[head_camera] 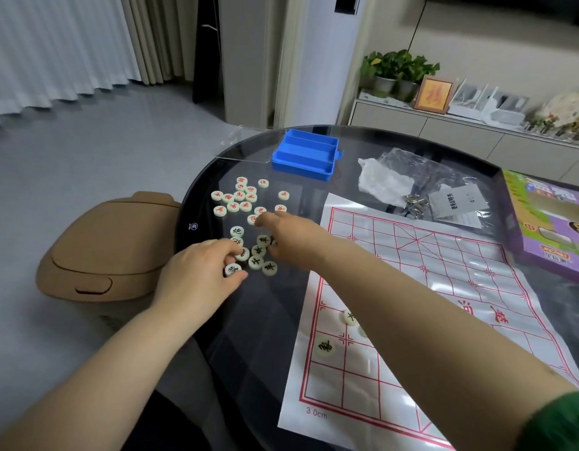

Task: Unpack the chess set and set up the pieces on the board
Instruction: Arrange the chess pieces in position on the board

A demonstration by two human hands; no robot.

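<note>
Left hand (200,278) pinches a cream, round, black-lettered chess piece (233,270) between thumb and fingers. The right hand (291,236) stretches its fingertips to a red-lettered cream disc (253,219), hold unclear. The white, red-lined paper board (444,255) lies to their right, nearer the right hand.
</note>
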